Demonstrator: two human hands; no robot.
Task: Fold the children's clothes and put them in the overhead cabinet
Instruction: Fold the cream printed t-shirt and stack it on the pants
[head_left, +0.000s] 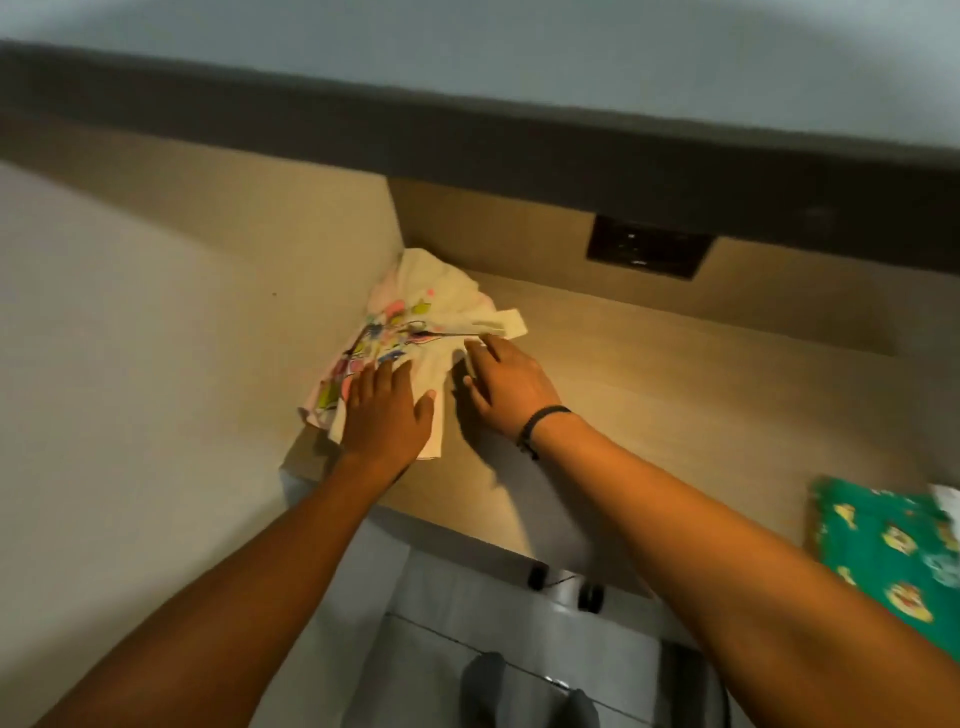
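A white children's garment (415, 317) with a colourful print lies crumpled on a beige shelf (649, 374), pushed into the left corner against the side wall. My left hand (387, 410) lies flat on its near part, fingers spread. My right hand (506, 382) rests beside it on the right, fingers apart, fingertips touching the garment's edge. A black band circles my right wrist. A green printed garment (883, 551) lies on the same shelf at the far right, partly cut off by the frame.
A dark rectangular panel (647, 252) is set in the shelf's back wall. A dark beam (519, 140) runs above the opening. A beige side wall (156, 338) closes the left. Below the shelf edge are a pale floor and dark small objects (566, 584).
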